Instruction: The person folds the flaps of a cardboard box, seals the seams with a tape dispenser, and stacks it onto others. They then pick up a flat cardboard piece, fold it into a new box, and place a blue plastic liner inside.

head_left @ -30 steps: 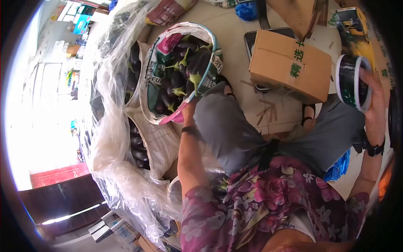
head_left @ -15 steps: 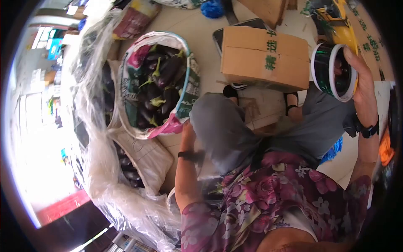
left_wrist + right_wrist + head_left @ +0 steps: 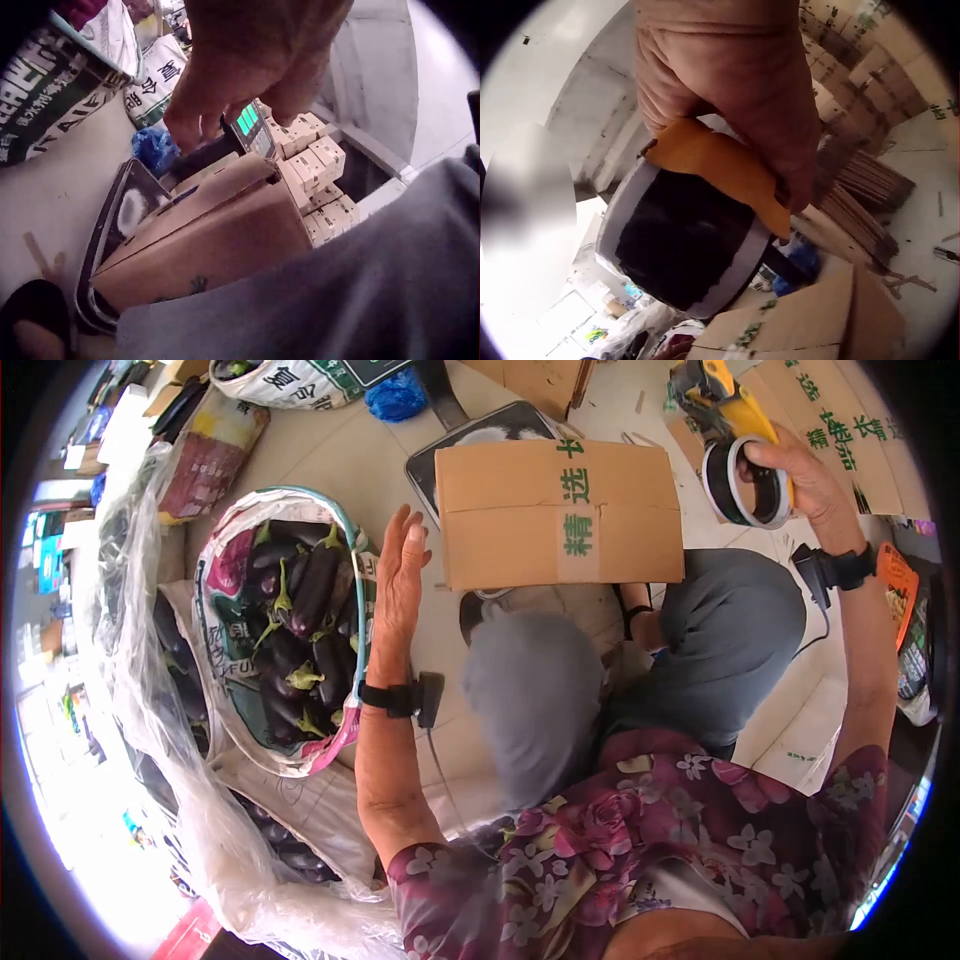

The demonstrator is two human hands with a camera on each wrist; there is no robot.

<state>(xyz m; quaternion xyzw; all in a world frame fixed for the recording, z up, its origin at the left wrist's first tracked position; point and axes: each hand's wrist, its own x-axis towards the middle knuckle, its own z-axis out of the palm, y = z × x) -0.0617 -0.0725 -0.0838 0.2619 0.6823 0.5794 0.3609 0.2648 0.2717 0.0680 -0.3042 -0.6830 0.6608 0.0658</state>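
My right hand (image 3: 806, 478) grips a yellow tape dispenser (image 3: 742, 415) that carries a thick roll of dark tape (image 3: 716, 478) with white edges. In the right wrist view the roll (image 3: 686, 232) hangs below that hand, above the carton's corner. My left hand (image 3: 400, 575) is raised with its fingers extended, holding nothing, between the basket and the carton. The closed cardboard carton (image 3: 520, 530) has green print and a strip of tape along its top seam. It rests on the dark-rimmed platform of a scale (image 3: 425, 475), whose lit display (image 3: 247, 120) appears in the left wrist view.
A lined basket (image 3: 362, 620) full of eggplants stands to the left, beside clear plastic sheeting (image 3: 130, 670) and more eggplants. Flat cardboard (image 3: 850, 420) lies at far right. A blue plastic bag (image 3: 395, 396) is near the scale post. Stacked boxes (image 3: 315, 165) show in the left wrist view.
My left hand has lifted away from the basket's rim to beside the carton. The right hand still holds the dispenser, and the head view has shifted, moving the scene left.
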